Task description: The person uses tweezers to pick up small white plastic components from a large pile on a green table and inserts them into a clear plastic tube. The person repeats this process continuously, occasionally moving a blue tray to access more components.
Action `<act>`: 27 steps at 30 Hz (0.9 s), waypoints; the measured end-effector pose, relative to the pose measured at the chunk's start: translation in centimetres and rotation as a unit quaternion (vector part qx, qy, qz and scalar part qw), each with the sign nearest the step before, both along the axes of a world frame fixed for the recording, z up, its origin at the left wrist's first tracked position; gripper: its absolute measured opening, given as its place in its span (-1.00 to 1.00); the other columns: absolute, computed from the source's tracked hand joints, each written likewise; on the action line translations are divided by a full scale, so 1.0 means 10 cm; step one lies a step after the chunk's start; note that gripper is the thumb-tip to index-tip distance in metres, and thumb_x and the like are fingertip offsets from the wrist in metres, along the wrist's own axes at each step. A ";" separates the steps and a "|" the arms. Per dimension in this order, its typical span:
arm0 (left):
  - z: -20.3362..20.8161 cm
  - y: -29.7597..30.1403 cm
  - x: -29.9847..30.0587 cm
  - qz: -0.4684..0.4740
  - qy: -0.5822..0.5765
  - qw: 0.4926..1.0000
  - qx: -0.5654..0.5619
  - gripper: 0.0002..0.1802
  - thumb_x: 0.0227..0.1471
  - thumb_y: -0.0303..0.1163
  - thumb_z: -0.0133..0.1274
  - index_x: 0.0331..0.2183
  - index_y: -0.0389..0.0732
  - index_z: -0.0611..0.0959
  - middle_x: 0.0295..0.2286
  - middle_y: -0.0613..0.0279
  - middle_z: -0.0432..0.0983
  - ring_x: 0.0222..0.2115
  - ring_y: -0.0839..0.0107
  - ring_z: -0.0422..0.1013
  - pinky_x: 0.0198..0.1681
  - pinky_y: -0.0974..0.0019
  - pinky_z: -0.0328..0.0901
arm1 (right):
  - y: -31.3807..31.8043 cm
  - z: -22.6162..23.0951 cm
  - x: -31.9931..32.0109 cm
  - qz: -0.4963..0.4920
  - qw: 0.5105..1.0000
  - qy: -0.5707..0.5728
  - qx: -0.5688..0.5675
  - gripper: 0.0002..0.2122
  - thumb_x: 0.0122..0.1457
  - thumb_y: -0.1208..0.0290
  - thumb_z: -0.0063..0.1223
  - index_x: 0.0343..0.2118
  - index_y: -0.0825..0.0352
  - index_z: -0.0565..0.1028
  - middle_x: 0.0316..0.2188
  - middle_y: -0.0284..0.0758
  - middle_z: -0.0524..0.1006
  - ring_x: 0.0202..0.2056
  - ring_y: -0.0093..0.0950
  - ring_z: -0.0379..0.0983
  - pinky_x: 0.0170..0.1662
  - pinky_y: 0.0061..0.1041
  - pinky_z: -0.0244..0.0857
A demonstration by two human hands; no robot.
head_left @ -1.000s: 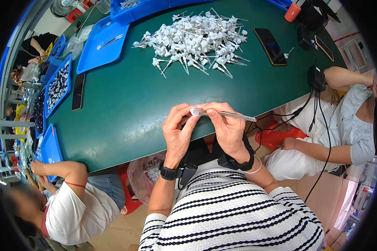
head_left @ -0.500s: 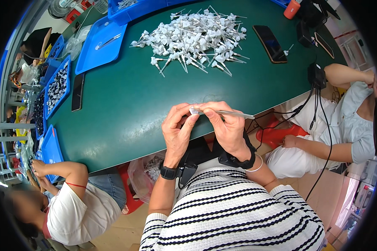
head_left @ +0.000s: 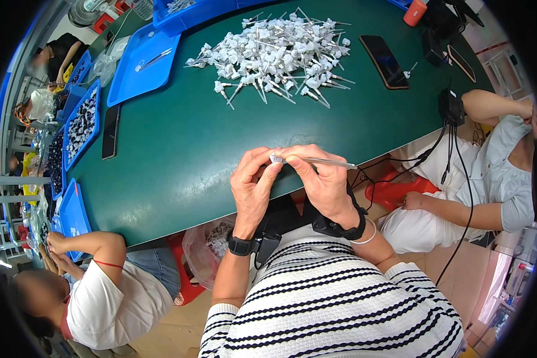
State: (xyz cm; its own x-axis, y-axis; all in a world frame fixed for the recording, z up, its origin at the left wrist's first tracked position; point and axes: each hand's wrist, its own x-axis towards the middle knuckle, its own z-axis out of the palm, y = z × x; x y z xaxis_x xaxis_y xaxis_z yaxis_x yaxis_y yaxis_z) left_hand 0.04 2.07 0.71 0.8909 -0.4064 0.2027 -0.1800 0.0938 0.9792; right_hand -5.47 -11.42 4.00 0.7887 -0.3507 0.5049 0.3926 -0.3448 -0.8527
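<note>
Shifted slightly left, a metal tool [head_left: 341, 163] is pinched in the right hand [head_left: 325, 186], the left hand [head_left: 252, 186] gripping a white part [head_left: 275, 159], nearside of the pile [head_left: 283, 53].

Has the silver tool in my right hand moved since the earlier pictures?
Yes, slightly: the outer end of the silver tool has shifted left, judged against the black phone right of the white pile.

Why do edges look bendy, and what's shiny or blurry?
Head view: a fisheye lens bends edges toward the rim; head view: pale glare on the smooth green tabletop; head view: the small white plastic piece in the left fingers is too tiny for detail; head view: the white-shirted lower-left person has a blurred head.
</note>
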 end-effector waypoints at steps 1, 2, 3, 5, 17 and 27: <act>0.00 0.00 0.00 0.000 0.003 1.000 0.000 -0.78 0.01 -0.55 0.14 -0.22 -0.33 0.64 -0.26 0.17 0.47 -0.30 0.49 0.40 -0.28 0.48 0.34 | 0.00 0.01 0.00 0.000 1.000 0.001 -0.005 -0.92 0.13 0.54 0.09 -0.36 0.44 0.53 -0.42 -0.28 0.60 -0.45 -0.46 0.55 -0.41 -0.58 0.41; 0.00 0.00 -0.01 0.001 0.005 1.000 0.002 -0.78 0.01 -0.54 0.14 -0.22 -0.34 0.64 -0.26 0.17 0.47 -0.30 0.49 0.40 -0.28 0.48 0.34 | -0.01 0.01 0.00 0.000 1.000 0.004 -0.013 -0.92 0.13 0.54 0.10 -0.36 0.44 0.53 -0.42 -0.28 0.59 -0.46 -0.45 0.54 -0.42 -0.57 0.40; 0.00 0.00 -0.01 0.002 0.006 1.000 0.003 -0.77 0.01 -0.54 0.15 -0.22 -0.34 0.64 -0.26 0.18 0.47 -0.30 0.49 0.40 -0.28 0.48 0.34 | -0.01 0.01 0.00 0.001 1.000 0.007 -0.021 -0.93 0.12 0.54 0.10 -0.36 0.43 0.53 -0.43 -0.28 0.59 -0.47 -0.45 0.54 -0.43 -0.56 0.39; 0.01 -0.01 -0.01 0.008 -0.002 1.000 0.007 -0.77 0.00 -0.55 0.15 -0.22 -0.32 0.64 -0.27 0.20 0.47 -0.33 0.53 0.39 -0.32 0.51 0.32 | -0.02 0.02 0.00 0.002 0.999 0.026 -0.036 -0.93 0.12 0.54 0.10 -0.37 0.43 0.53 -0.44 -0.28 0.58 -0.49 -0.44 0.52 -0.44 -0.55 0.38; -0.01 -0.07 -0.03 0.076 -0.059 0.995 0.017 -0.72 -0.08 -0.61 0.20 -0.23 -0.26 0.67 -0.32 0.22 0.48 -0.41 0.56 0.43 -0.40 0.54 0.33 | 0.11 -0.13 -0.01 0.003 0.982 -0.029 0.185 -0.83 0.26 0.46 -0.06 -0.22 0.49 0.45 -0.28 -0.24 0.58 -0.30 -0.58 0.52 -0.28 -0.68 0.39; -0.04 -0.06 -0.04 0.088 -0.100 0.990 0.043 -0.75 -0.07 -0.62 0.18 -0.25 -0.30 0.65 -0.30 0.17 0.48 -0.38 0.51 0.46 -0.35 0.50 0.41 | 0.13 -0.15 0.00 -0.007 0.986 -0.008 0.166 -0.85 0.23 0.49 0.00 -0.28 0.49 0.53 -0.30 -0.28 0.58 -0.32 -0.58 0.51 -0.28 -0.65 0.36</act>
